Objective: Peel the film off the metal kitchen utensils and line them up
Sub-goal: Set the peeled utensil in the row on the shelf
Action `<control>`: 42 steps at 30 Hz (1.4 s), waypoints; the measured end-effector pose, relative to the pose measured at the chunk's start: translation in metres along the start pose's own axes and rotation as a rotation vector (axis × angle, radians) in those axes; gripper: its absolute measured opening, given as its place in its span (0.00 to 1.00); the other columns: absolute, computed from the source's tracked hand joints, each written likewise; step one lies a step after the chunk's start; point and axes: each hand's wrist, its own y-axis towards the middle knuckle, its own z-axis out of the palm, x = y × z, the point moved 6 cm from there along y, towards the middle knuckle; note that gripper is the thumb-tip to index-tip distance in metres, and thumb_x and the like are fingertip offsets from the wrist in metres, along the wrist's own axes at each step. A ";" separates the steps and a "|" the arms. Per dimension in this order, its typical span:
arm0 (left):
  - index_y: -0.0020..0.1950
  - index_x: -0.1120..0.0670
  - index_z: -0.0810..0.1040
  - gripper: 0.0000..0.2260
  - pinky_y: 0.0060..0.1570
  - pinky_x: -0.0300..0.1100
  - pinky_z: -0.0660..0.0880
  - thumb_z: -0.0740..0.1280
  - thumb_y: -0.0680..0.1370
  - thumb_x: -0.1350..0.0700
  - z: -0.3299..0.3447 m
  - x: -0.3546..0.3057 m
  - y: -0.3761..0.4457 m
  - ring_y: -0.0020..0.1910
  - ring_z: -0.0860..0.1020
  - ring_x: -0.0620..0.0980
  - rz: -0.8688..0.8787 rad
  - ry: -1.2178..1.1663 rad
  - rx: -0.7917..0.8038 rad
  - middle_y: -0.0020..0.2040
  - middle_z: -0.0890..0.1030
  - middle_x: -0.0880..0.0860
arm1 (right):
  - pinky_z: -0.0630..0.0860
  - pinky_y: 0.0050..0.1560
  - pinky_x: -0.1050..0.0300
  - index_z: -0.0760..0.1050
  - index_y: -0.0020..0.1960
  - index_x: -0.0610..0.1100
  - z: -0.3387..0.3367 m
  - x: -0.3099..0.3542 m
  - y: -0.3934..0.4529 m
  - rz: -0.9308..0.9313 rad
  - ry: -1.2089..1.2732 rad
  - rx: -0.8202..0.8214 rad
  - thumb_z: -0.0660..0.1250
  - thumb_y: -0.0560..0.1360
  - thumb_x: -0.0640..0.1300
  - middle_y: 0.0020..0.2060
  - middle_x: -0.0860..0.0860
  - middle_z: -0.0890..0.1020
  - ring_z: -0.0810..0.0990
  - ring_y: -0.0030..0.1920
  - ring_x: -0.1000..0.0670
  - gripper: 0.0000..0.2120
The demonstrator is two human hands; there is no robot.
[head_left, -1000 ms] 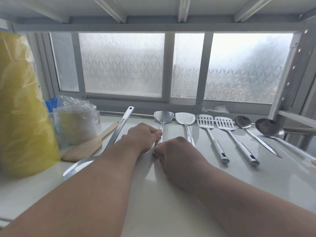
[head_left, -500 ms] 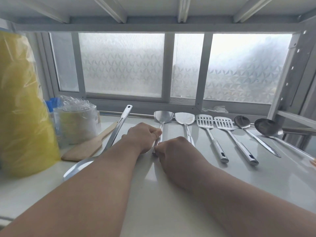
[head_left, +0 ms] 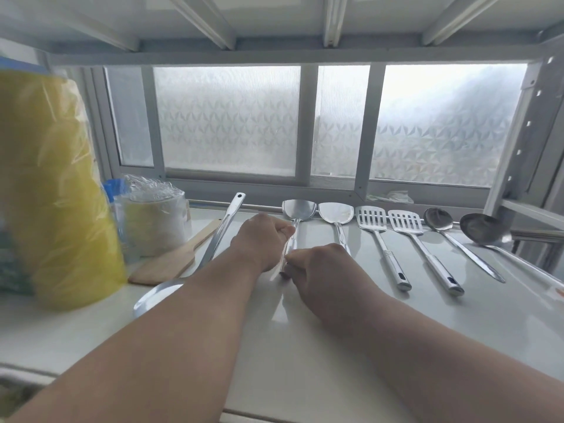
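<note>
— Peeling is the step now, yes?

— It seems so. Left hand (head_left: pixel 262 239) grips the handle of the solid turner (head_left: pixel 297 210), which lies on the bench (head_left: pixel 305 346) at the left end of the row. Right hand (head_left: pixel 320 270) pinches at the lower end of the same handle, where a pale strip, probably film (head_left: pixel 279 267), stands away from the metal.

— And the next move?

— Likely a slow pull of the strip along the handle while the left hand keeps the turner flat, so the film does not tear.

— How many utensils are there?

— In the row, six: two solid turners, two slotted turners (head_left: pixel 370 218), one spoon (head_left: pixel 438 219) and one ladle (head_left: pixel 482 228). One more long metal utensil (head_left: pixel 225 224) lies apart on the left, crossing a wooden spatula (head_left: pixel 171 264). It looks not yet lined up.
</note>
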 end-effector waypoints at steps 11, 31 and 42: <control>0.52 0.60 0.81 0.22 0.51 0.49 0.75 0.64 0.82 0.41 -0.098 -0.045 -0.088 0.53 0.80 0.60 -0.008 0.581 0.127 0.54 0.84 0.61 | 0.74 0.55 0.49 0.82 0.52 0.42 -0.043 0.014 -0.042 -0.041 -0.088 -0.106 0.63 0.81 0.46 0.49 0.48 0.86 0.79 0.53 0.45 0.11; 0.47 0.53 0.84 0.04 0.37 0.40 0.74 0.77 0.79 0.54 -0.219 -0.064 -0.227 0.42 0.80 0.50 -0.091 -0.543 -0.366 0.43 0.84 0.52 | 0.73 0.65 0.49 0.78 0.66 0.44 -0.150 0.071 -0.109 -0.048 -0.231 -0.223 0.71 0.77 0.46 0.63 0.50 0.82 0.77 0.63 0.43 0.18; 0.52 0.51 0.84 0.17 0.58 0.57 0.83 0.80 0.67 0.48 -0.225 -0.084 -0.224 0.50 0.83 0.56 -0.156 -0.820 -0.362 0.56 0.85 0.58 | 0.65 0.72 0.51 0.60 0.81 0.47 -0.139 -0.035 -0.140 0.411 -0.144 -0.025 0.68 0.78 0.58 0.76 0.47 0.70 0.68 0.75 0.44 0.37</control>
